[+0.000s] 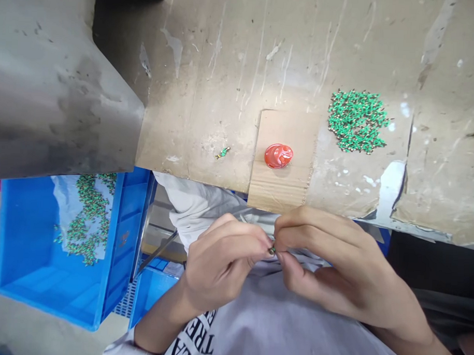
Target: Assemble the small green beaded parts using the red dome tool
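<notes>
My left hand (226, 260) and my right hand (335, 258) meet in front of my body, below the table's edge. Their fingertips pinch a small dark part (272, 249) with a brassy glint; most of it is hidden by the fingers. A thin pale tip (242, 218) shows just behind my left fingers, and I cannot tell what it belongs to. Beyond the hands, a shallow red cap-like dish (278, 156) with a glossy inside sits on a piece of cardboard (285, 192). To its right lies a heap of small green and brassy parts (357, 121).
Several green parts (223, 152) lie left of the cardboard on the worn tabletop (209, 93). A blue bin (54, 295) at lower left holds a white sheet with many green parts. A large grey metal housing (49, 88) rises at the left.
</notes>
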Demonstrator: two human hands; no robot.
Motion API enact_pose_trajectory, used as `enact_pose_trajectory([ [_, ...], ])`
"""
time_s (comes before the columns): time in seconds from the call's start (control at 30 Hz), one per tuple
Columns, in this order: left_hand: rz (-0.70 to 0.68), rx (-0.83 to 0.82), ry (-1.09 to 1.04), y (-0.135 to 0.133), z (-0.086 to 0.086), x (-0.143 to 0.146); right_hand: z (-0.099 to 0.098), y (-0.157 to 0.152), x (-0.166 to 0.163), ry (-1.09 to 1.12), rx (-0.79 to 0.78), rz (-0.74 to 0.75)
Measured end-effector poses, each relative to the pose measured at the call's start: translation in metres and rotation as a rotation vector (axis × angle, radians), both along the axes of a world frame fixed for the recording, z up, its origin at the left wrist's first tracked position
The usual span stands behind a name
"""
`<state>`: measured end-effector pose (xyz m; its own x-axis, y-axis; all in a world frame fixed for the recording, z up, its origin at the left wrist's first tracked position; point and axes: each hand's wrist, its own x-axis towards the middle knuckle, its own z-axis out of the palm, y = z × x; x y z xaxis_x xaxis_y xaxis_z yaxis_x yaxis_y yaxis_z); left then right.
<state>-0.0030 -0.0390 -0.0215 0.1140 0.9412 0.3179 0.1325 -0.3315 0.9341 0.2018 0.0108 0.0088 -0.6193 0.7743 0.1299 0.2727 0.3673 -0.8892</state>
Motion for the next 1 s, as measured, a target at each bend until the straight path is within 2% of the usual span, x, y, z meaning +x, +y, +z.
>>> enact_pose_trajectory([
  [0.17,-0.013,-0.205,-0.079,-0.005,0.003,0.003,-0.001,0.0,0.0,0.055,-0.156,-0.023],
  [0.33,-0.054,-0.269,-0.036,-0.002,0.01,0.004,-0.002,0.0,-0.001,0.073,-0.346,-0.045],
  [0.57,-0.101,-0.427,-0.062,-0.001,0.012,0.002,-0.009,0.0,0.0,0.148,-0.55,-0.074],
  [0.67,-0.074,-0.476,-0.079,0.003,0.015,0.001,-0.011,-0.001,-0.001,0.177,-0.561,-0.105],
  [0.87,0.003,-0.422,-0.062,0.011,0.021,0.002,-0.014,-0.004,-0.003,0.186,-0.4,-0.107],
  [1.0,-0.016,-0.56,-0.16,0.012,0.022,0.001,-0.016,-0.003,-0.005,0.191,-0.439,-0.085],
])
